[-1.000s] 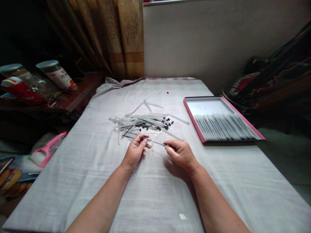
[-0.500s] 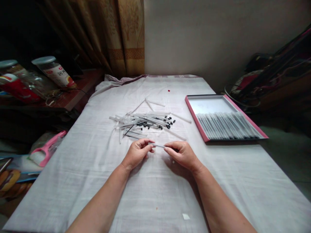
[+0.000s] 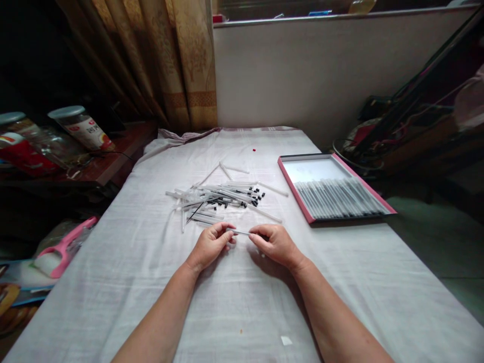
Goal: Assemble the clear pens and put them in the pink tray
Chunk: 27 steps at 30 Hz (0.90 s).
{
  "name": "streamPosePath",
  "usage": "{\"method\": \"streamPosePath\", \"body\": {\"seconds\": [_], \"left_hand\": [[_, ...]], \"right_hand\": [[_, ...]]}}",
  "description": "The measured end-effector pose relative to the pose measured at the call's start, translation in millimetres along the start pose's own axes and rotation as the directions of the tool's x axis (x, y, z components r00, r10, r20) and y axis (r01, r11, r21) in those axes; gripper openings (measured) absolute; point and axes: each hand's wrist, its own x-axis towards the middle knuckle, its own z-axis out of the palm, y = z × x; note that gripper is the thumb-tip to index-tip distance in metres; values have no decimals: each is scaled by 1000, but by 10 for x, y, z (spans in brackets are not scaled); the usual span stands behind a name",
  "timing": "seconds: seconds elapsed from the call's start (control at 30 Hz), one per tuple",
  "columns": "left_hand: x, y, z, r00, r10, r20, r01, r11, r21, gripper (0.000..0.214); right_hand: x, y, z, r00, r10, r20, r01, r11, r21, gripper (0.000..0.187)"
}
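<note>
Between my two hands lies a thin, pale pen (image 3: 242, 232), level above the cloth. My left hand (image 3: 212, 243) pinches one end with thumb and fingers, and my right hand (image 3: 276, 244) grips the other end; both ends are hidden by the fingers. Just beyond is a loose heap of clear pen barrels (image 3: 223, 194), with small black caps (image 3: 254, 202) among them and a dark thin refill (image 3: 194, 213) on the near left. To the right, a pink-edged box (image 3: 296, 194) holds a row of pens (image 3: 340, 197) side by side.
A white cloth (image 3: 212, 312) covers the table. A small red piece (image 3: 254, 149) lies at the back, a white scrap (image 3: 286, 341) near the front. Left of the table are pink scissors (image 3: 64, 249) and a lidded jar (image 3: 81, 128) on a brown side table. A curtain (image 3: 181, 65) hangs behind.
The view has tilted up, bringing a ledge above the wall into sight. Both hands keep hold of the pen in nearly the same pose; the heap and box look undisturbed.
</note>
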Motion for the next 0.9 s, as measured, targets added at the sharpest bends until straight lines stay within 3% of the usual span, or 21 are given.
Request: {"method": "streamPosePath", "body": {"seconds": [0.07,0.13,0.17,0.27,0.37,0.47,0.6,0.9], "left_hand": [[2,-2,1,1000,27,4,-27,1000,-16,47],[3,-1,-2,999,50,-12,-50,998,-36,63],[2,1,-6,998,57,-27,-58,997,-44,69],[1,6,-20,995,73,-64,-77,996,-55,72],[-3,5,-25,995,79,-54,-82,995,-50,64],[-10,-2,-21,996,84,-40,-85,995,-42,56],[-16,-13,-23,996,83,-43,-85,995,-44,52],[-12,-19,-24,995,87,-44,-89,995,-42,48]], "right_hand": [[9,12,-43,998,-13,-66,10,999,-48,22],[22,62,-158,970,-14,-244,-15,993,-116,23],[28,108,-249,932,-5,-362,-53,987,-151,25],[34,336,-627,750,60,-658,-288,926,-244,31],[28,639,-1027,614,215,-759,-604,747,-277,33],[37,894,-1280,553,333,-764,-748,603,-279,35],[80,1043,-1348,525,362,-770,-806,503,-313,34],[55,998,-1305,569,378,-730,-804,440,-399,33]]}}
